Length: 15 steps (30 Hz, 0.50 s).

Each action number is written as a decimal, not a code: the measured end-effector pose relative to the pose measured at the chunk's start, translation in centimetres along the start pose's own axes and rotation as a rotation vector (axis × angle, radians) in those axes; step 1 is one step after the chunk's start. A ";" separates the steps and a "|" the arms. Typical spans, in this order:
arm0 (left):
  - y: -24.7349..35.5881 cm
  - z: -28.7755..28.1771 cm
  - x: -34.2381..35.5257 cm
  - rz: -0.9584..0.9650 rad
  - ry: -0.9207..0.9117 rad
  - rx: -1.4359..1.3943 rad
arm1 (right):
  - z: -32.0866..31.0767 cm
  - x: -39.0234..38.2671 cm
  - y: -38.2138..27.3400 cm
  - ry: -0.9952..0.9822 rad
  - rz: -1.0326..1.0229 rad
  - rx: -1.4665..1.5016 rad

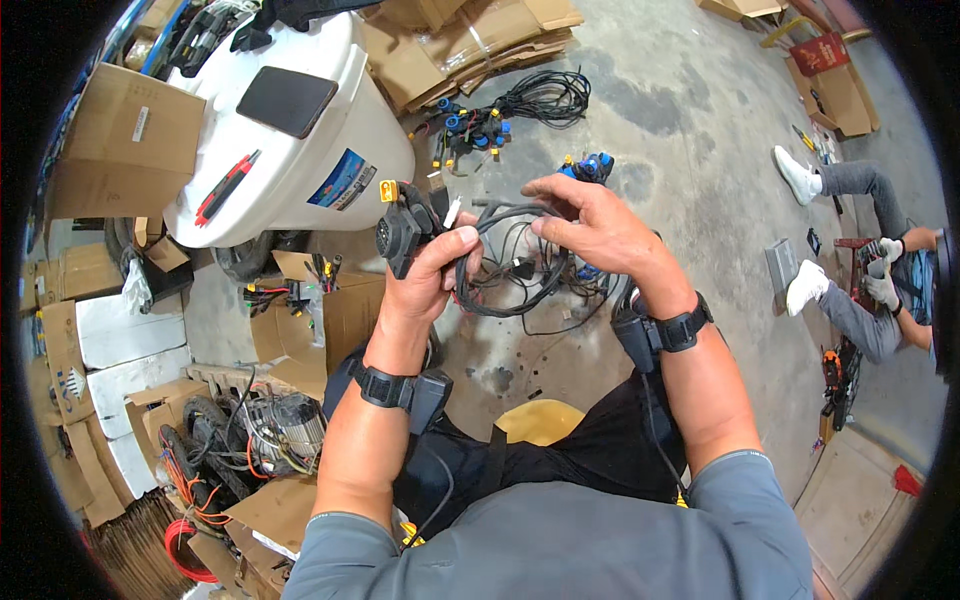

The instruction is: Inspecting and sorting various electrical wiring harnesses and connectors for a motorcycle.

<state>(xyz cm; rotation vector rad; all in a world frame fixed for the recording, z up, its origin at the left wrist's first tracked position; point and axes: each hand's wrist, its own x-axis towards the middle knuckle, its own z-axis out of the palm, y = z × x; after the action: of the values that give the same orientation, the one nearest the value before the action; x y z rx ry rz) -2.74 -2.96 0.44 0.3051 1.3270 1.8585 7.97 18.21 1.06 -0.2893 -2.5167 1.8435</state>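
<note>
In front of my lap, a coiled black cable (510,308) hangs between my hands. My left hand (430,275) is closed on its left side, thumb on top. From that hand sticks out a black round connector (398,238), with a small yellow plug (389,191) above it and a white piece (453,212) beside it. My right hand (605,225) has the upper right of the coil between thumb and fingers. Thinner wires dangle below. Behind the right hand lie more cables with blue connectors (590,166) on the floor, partly hidden.
A white tub (380,130) at far left carries a phone (287,101) and red and black pens (228,188). Beyond my hands, a cable bundle (545,98) lies on the concrete. Cardboard boxes (125,140) crowd the left. At the right, another person (900,285) sits handling something dark.
</note>
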 end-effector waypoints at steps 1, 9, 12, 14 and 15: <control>0.0 0.1 0.0 -0.008 -0.019 -0.004 | 0.0 0.0 0.4 0.002 0.003 -0.001; -0.6 0.1 0.1 0.013 0.223 -0.021 | -0.5 -0.6 -1.0 -0.050 0.174 0.257; -0.7 0.6 0.2 0.033 0.286 0.014 | -0.9 -0.8 -0.7 -0.064 0.175 0.375; -0.6 0.3 0.2 0.026 0.296 0.020 | -1.2 -0.9 -0.6 -0.090 0.162 0.366; -0.6 0.2 0.2 0.018 0.306 0.025 | -1.2 -0.9 -0.6 -0.091 0.162 0.366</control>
<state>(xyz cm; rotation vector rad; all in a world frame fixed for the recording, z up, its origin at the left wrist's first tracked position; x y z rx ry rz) -2.48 -2.57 -0.06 0.0454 1.5561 1.9608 8.87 19.01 2.04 -0.4175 -2.1997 2.3784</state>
